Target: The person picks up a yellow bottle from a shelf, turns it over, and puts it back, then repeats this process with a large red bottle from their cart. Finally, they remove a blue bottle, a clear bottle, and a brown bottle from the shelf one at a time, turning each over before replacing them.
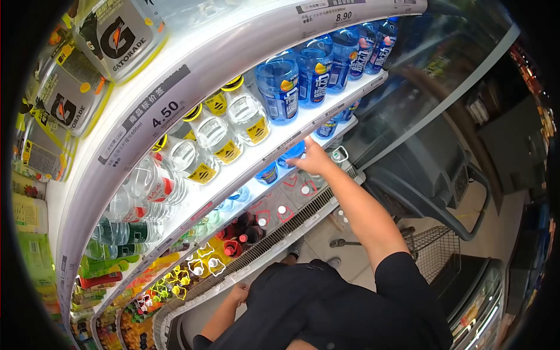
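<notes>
My right hand reaches from the right to the shelf below the eye-level one. Its thumb and fingers are around a blue bottle, which is partly hidden by the shelf edge above. Beside it to the left stands another blue bottle. Low at my left side, my left hand is beside my black shirt, near the front edge of the cooler; its fingers are too small and unclear to read. Larger blue bottles stand in a row on the shelf above.
Clear bottles with yellow labels fill the shelf to the left. Large bottles with white caps stand at the bottom behind a slatted rim. At the right are a glass door edge and a shopping cart.
</notes>
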`<state>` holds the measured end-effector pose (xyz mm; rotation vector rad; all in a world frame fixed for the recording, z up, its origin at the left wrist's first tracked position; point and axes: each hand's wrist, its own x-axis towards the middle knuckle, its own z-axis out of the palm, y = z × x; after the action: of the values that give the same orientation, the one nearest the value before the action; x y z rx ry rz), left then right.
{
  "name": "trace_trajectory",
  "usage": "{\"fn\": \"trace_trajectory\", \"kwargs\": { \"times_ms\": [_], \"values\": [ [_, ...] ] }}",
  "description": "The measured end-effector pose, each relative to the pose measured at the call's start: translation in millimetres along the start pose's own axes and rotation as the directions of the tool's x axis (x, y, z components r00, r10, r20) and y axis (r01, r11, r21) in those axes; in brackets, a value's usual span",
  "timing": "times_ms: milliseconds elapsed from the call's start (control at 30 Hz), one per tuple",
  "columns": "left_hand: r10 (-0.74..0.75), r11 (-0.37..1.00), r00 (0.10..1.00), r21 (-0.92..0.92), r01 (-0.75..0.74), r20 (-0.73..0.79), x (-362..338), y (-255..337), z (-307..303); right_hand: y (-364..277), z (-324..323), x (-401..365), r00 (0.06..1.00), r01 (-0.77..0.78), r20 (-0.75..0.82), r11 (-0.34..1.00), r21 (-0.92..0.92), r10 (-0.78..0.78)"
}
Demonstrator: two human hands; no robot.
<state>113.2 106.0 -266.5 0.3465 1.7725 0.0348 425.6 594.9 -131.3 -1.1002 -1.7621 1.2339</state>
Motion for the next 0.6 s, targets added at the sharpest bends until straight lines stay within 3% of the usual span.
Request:
{"fn": "trace_trajectory", "kwargs": {
  "times_ms": [33,100,133,167,200,233,300,333,400,433,467,500,533,600],
  "values": [
    [-0.002,1.0,1.0,-0.001,0.002,0.001,-8.5,2.2,-5.8,2.5,1.6,4.6,0.999,-0.006,0.036,1.0,0.012,0.005],
    [-0.022,0.993,0.966,-0.11,0.053,0.259,-20.9,13.0,-20.4,0.1,4.2,13.5,0.997,-0.013,0.072,1.0,0.023,0.011],
    [-0.023,0.993,0.965,-0.109,0.053,0.26,-24.9,17.5,-29.0,-7.2,5.1,17.5,0.993,-0.007,0.118,0.991,-0.133,0.023],
    [0.015,0.984,0.924,-0.171,0.055,0.382,-28.7,22.6,-38.1,-14.7,4.4,20.2,0.986,0.006,0.16,0.958,-0.285,0.042],
    [0.061,0.971,0.867,-0.232,0.064,0.495,-29.3,24.2,-42.9,-10.4,3.6,23.8,0.987,0.005,0.158,0.958,-0.286,0.042],
    [0.063,0.971,0.867,-0.23,0.061,0.495,-28.9,24.9,-40.3,-6.6,3.2,27.0,0.979,-0.006,0.194,0.958,-0.288,0.064],
    [0.158,0.977,0.908,-0.192,-0.089,0.387,-26.6,29.9,-30.0,-7.7,-0.5,22.5,0.971,-0.014,0.223,0.956,-0.294,0.083],
    [0.166,0.977,0.906,-0.19,-0.098,0.388,-24.3,34.3,-27.8,-13.0,-3.5,9.9,0.987,-0.033,0.147,0.972,-0.232,0.069],
    [0.386,0.922,0.875,-0.095,-0.376,0.292,-22.1,39.7,-20.2,-8.1,-6.1,-16.3,0.996,-0.047,0.07,0.984,-0.172,0.06],
    [0.389,0.921,0.872,-0.095,-0.378,0.296,-24.9,42.2,-10.4,14.2,-5.0,-29.3,0.997,-0.053,-0.056,0.981,-0.186,0.043],
    [0.502,0.865,0.83,-0.142,-0.482,0.243,-30.5,47.0,3.2,27.3,-7.4,-45.5,0.983,-0.06,-0.181,0.978,-0.201,0.023],
    [0.609,0.793,0.772,-0.183,-0.581,0.183,-33.4,51.4,13.0,27.7,-14.5,-65.8,0.979,-0.134,-0.171,0.979,-0.153,0.108],
    [0.613,0.789,0.768,-0.182,-0.587,0.186,-29.2,51.1,18.7,26.9,-21.3,-89.2,0.969,-0.208,-0.158,0.973,-0.103,0.191],
    [0.833,0.552,0.553,-0.037,-0.833,-0.023,-17.3,40.0,32.9,16.0,-26.5,-151.0,0.952,-0.281,-0.152,0.956,-0.079,0.267]
  ]
}}
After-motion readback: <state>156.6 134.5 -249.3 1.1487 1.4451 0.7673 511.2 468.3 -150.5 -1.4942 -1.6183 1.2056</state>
